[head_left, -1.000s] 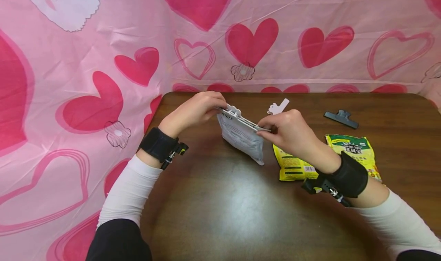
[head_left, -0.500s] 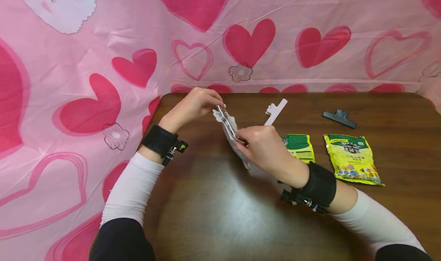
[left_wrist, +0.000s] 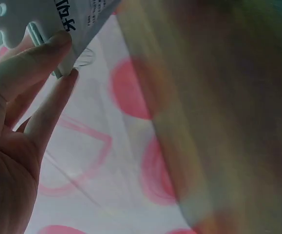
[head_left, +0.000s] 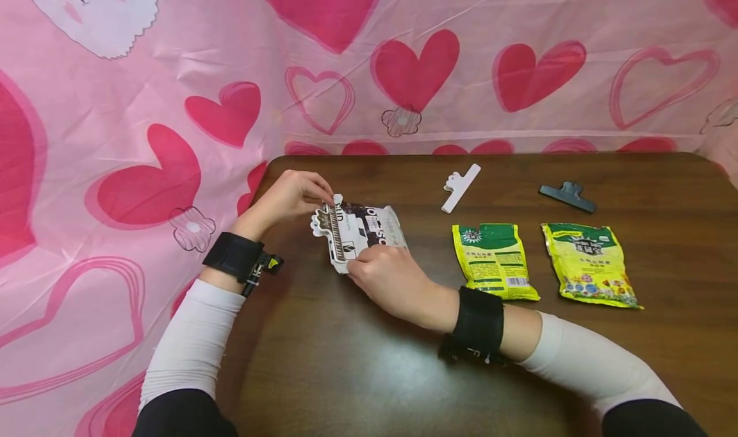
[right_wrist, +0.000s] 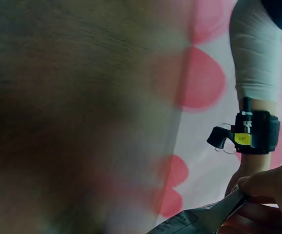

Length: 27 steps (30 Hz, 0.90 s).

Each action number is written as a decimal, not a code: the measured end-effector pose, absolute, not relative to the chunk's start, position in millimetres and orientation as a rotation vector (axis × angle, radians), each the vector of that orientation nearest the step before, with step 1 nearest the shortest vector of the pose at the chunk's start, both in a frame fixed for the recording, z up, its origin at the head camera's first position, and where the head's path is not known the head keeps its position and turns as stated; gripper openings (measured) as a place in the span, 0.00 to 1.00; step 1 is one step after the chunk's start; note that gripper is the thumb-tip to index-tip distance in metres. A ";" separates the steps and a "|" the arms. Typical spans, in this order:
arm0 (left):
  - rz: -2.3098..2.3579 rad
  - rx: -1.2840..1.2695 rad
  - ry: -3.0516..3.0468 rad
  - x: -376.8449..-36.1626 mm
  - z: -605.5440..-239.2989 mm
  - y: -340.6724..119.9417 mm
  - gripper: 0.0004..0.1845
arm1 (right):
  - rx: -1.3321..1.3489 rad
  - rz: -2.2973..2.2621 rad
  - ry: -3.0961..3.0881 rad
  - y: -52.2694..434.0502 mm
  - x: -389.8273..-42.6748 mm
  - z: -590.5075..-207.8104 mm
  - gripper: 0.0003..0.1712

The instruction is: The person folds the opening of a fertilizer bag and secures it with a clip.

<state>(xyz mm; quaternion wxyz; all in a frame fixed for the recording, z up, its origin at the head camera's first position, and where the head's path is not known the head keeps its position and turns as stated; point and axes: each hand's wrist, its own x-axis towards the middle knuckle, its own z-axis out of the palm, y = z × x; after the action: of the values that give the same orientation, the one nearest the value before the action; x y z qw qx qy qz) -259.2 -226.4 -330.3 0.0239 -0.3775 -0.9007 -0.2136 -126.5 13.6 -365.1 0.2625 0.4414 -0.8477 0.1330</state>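
Note:
A white-and-brown printed bag (head_left: pixel 377 225) hangs tilted between both hands, a white bag clip (head_left: pixel 334 235) fastened across its left end. The clip's scalloped handle points left. My left hand (head_left: pixel 296 193) pinches the far corner, where the end of the clip and the bag's edge meet; the left wrist view shows thumb and fingers on that corner (left_wrist: pixel 67 58). My right hand (head_left: pixel 394 283) pinches the near corner and covers part of the bag's lower side. In the right wrist view, thumb and fingers grip a folded edge of the bag (right_wrist: pixel 214 214).
A second white clip (head_left: pixel 461 188) lies at the back of the brown table (head_left: pixel 357 373), with a dark grey clip (head_left: pixel 567 197) to its right. Two yellow-green packets (head_left: pixel 496 261) (head_left: pixel 590 264) lie side by side at the right. Pink heart-print cloth (head_left: pixel 421 72) stands behind.
Both hands have moved left with the clipped bag. It has turned from its plain grey side to its printed side, clip end toward the left. The right hand no longer overlaps the yellow packets.

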 end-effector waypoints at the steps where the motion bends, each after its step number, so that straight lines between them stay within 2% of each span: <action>1: -0.678 -1.150 -2.803 -259.5 -334.0 -228.4 0.11 | 1.197 0.332 -2.288 9.7 -126.3 -366.9 0.10; 8: -0.830 -0.998 -2.972 -262.8 -353.9 -238.2 0.12 | 1.207 0.178 -2.376 -13.9 -125.4 -377.6 0.12; 20: -0.931 -0.947 -3.121 -268.5 -368.9 -246.0 0.09 | 1.236 -0.008 -2.428 -30.7 -126.6 -393.6 0.12; 27: -0.951 -0.799 -3.193 -266.7 -371.8 -241.4 0.15 | 1.281 -0.055 -2.447 -34.0 -125.7 -398.5 0.13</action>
<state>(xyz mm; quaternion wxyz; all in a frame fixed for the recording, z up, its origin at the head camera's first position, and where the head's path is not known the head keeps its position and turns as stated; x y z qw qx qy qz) -266.7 -241.4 -371.8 -0.1419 -0.2309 -0.9225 -0.2748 -125.7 -34.0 -398.5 0.1886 0.4554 -0.8699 -0.0195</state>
